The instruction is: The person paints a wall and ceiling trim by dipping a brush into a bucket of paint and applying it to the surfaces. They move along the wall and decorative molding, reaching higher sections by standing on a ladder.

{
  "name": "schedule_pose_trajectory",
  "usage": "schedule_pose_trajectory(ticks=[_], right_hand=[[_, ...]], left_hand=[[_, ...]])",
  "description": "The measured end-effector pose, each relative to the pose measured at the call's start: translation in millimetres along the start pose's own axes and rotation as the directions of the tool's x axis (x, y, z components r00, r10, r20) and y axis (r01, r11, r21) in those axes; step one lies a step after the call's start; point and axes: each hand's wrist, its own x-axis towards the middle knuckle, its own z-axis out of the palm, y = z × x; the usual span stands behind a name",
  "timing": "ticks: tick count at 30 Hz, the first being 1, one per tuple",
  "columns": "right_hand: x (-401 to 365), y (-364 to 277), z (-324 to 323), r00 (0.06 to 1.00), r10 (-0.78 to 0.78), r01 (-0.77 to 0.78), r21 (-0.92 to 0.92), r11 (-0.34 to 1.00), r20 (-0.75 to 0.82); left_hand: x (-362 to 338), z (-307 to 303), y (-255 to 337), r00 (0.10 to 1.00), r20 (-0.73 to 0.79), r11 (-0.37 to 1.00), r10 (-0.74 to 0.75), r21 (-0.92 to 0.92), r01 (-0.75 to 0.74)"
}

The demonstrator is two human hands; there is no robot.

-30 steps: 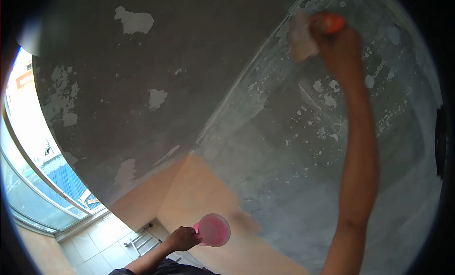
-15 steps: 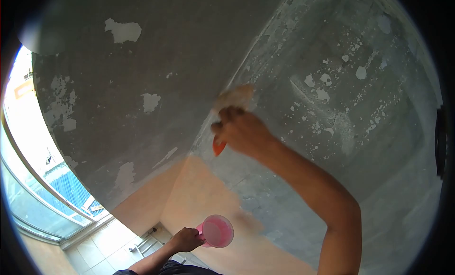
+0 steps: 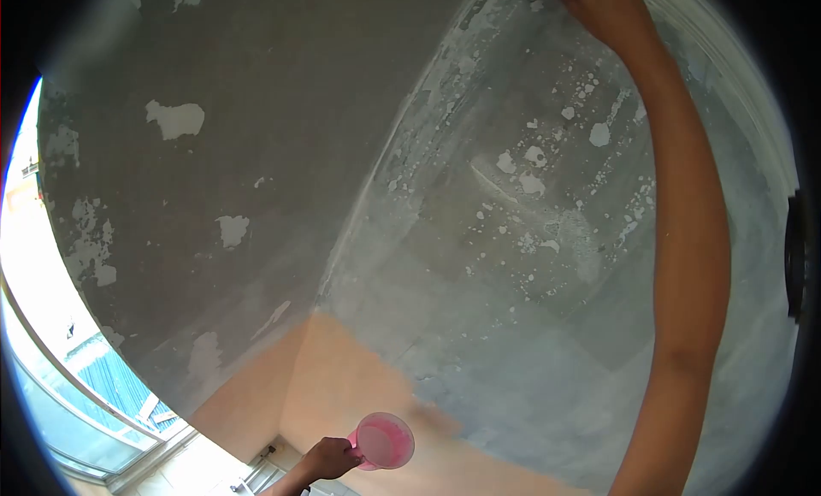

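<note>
My left hand (image 3: 329, 458) is closed around the handle of a pink plastic mug (image 3: 385, 441) at the bottom centre. The mug's mouth faces me, and something pale pink shows inside. At the top edge, my right hand (image 3: 590, 2) is raised high against the grey wall surface (image 3: 479, 265), with the forearm running down the right side. Its fingers are mostly cut off by the frame, so what it holds is out of sight. White flaked patches (image 3: 530, 184) dot the grey surface left of the right forearm.
A darker grey surface (image 3: 282, 111) with peeled spots meets the lighter one along a slanting seam. Peach-painted wall (image 3: 333, 368) lies below. Window glass (image 3: 77, 419) is at far left, and part of a metal ladder (image 3: 261, 476) stands near the floor.
My right hand has moved up and right from the seam to the top edge; the wide, flat, orange-handled tool it held has left view. The view has shifted; the left hand still holds the mug.
</note>
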Motion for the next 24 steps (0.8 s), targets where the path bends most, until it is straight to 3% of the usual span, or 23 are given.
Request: schedule_pose_trajectory(ticks=[2, 4, 8, 10, 11, 13, 14, 17, 19, 21, 22, 24], right_hand=[[-22, 12, 19, 0.990, -0.120, 0.131, -0.177, 0.975, 0.071], [-76, -35, 36, 0.935, -0.248, 0.255, 0.006, 0.967, 0.253], [-184, -162, 30, 0.760, -0.488, 0.336, 0.383, 0.861, 0.430], [-199, -188, 14, 0.744, -0.443, 0.112, 0.559, 0.821, 0.501], [-196, -185, 15, 0.744, -0.446, 0.114, 0.564, 0.818, 0.497], [-183, -165, 24, 0.803, -0.228, -0.250, 0.659, 0.709, 0.550], [-172, -142, 38, 0.849, -0.120, -0.268, 0.615, 0.742, 0.514], [-93, -52, 13, 0.833, 0.221, -0.410, 0.298, 0.862, 0.506], [-54, 11, -2, 0.978, 0.113, -0.133, 0.106, 0.985, 0.175], [-33, -12, -54, 0.979, 0.132, -0.167, 0.243, 0.956, 0.153], [-35, -7, -49, 0.979, 0.134, -0.170, 0.243, 0.955, 0.156], [-42, 5, -27, 0.989, -0.088, 0.089, -0.005, 0.996, 0.122]], left_hand=[[3, -1, 2, 0.999, 0.013, 0.999, 0.032, 0.019, -0.033], [3, -3, 6, 0.999, 0.018, 1.000, 0.031, 0.004, -0.031], [-5, -9, 10, 0.999, 0.037, 0.999, 0.019, 0.031, -0.020], [-7, -13, 12, 0.999, 0.036, 1.000, 0.004, 0.012, -0.005], [-9, -15, 13, 0.999, 0.033, 1.000, 0.000, 0.008, -0.001], [-15, -19, 14, 0.999, 0.034, 1.000, -0.023, 0.008, 0.023], [-15, -18, 12, 0.999, 0.038, 1.000, -0.027, 0.010, 0.027], [-13, -17, 6, 0.999, 0.026, 0.998, -0.044, 0.035, 0.043], [-14, -17, 8, 0.998, -0.003, 0.998, -0.061, -0.001, 0.061], [-17, -17, 9, 0.997, -0.001, 0.997, -0.081, -0.019, 0.081], [-17, -18, 10, 0.996, -0.014, 0.995, -0.093, -0.037, 0.092], [-18, -19, 13, 0.995, -0.013, 0.995, -0.099, -0.034, 0.099]])
